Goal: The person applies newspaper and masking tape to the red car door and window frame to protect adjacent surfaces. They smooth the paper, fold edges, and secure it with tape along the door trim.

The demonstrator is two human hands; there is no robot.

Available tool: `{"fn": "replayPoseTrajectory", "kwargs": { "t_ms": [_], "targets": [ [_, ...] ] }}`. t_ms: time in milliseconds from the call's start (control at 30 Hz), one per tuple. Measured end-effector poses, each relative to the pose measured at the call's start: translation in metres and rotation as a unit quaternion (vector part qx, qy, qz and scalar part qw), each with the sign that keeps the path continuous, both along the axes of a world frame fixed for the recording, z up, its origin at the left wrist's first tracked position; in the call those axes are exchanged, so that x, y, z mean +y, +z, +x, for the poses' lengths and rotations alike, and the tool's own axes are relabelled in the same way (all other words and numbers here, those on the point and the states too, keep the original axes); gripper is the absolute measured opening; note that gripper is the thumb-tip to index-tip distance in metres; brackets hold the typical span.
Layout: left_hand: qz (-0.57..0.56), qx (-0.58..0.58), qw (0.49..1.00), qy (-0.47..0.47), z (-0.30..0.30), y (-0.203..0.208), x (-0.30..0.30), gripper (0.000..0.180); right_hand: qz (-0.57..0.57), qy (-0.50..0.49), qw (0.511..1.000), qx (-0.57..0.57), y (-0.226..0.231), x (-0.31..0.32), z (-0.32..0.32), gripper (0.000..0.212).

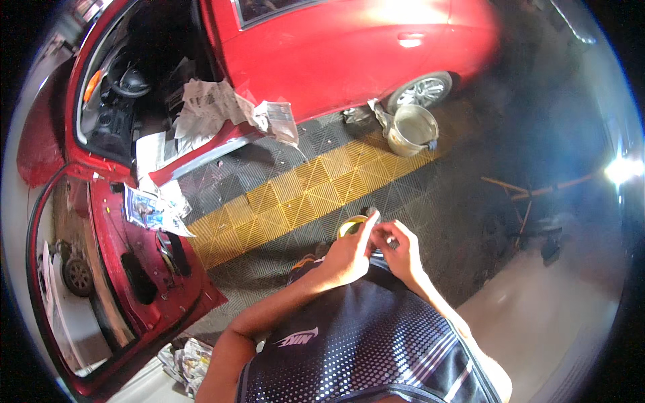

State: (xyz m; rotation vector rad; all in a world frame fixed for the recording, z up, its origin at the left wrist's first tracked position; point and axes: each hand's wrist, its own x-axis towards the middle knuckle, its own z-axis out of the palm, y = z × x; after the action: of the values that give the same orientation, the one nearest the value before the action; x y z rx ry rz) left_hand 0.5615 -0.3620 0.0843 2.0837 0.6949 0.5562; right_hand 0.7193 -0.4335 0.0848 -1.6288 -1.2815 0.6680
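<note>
My two hands meet in front of my dark dotted shirt. My left hand (351, 252) is closed, its fingers pointing away from me and pressed together. A small greyish piece (373, 214) shows at its fingertips, too small to name. Curled inward against the left, my right hand (402, 254) is closed too, and what its fingers pinch is hidden. Just beyond the left hand is a round yellow-rimmed container (350, 226), partly covered by that hand; I cannot tell whether the hand touches it.
A red car (322, 60) stands ahead, its open door (148, 295) at my left. Newspaper sheets (213, 107) cover the sill. A dirty whitish bucket (411, 131) is near the wheel (424, 90). Yellow tiles (289, 195) cross the dark floor. A thin wooden stand (524, 195) and bright lamp (623, 170) are right.
</note>
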Motion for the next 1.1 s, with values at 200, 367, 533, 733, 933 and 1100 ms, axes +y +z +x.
{"fn": "replayPoseTrajectory", "kwargs": {
  "t_ms": [200,367,533,733,933,1100],
  "targets": [
    [-0.009,0.024,1.0,-0.015,0.009,0.011,0.011,0.086,-0.076,-0.062,0.984,0.151,0.01,0.008,0.001,0.017],
    [-0.047,0.055,0.997,0.026,0.006,0.013,0.015,0.085,-0.077,0.027,0.996,0.036,0.008,0.032,0.015,0.015],
    [-0.032,0.041,0.995,0.086,0.005,0.004,0.011,0.078,-0.064,0.118,0.991,0.0,0.004,0.049,0.017,0.012],
    [-0.022,0.027,0.985,0.167,0.01,-0.011,0.006,0.077,-0.106,0.104,0.986,0.076,0.002,0.057,0.016,0.015],
    [-0.032,0.013,0.986,0.165,0.016,-0.008,0.008,0.076,-0.064,0.134,0.988,0.034,-0.007,0.062,0.025,0.014],
    [-0.103,0.07,0.983,0.133,0.025,-0.007,0.013,0.074,-0.078,0.128,0.987,0.061,-0.019,0.057,0.034,0.012]
  ]
}}
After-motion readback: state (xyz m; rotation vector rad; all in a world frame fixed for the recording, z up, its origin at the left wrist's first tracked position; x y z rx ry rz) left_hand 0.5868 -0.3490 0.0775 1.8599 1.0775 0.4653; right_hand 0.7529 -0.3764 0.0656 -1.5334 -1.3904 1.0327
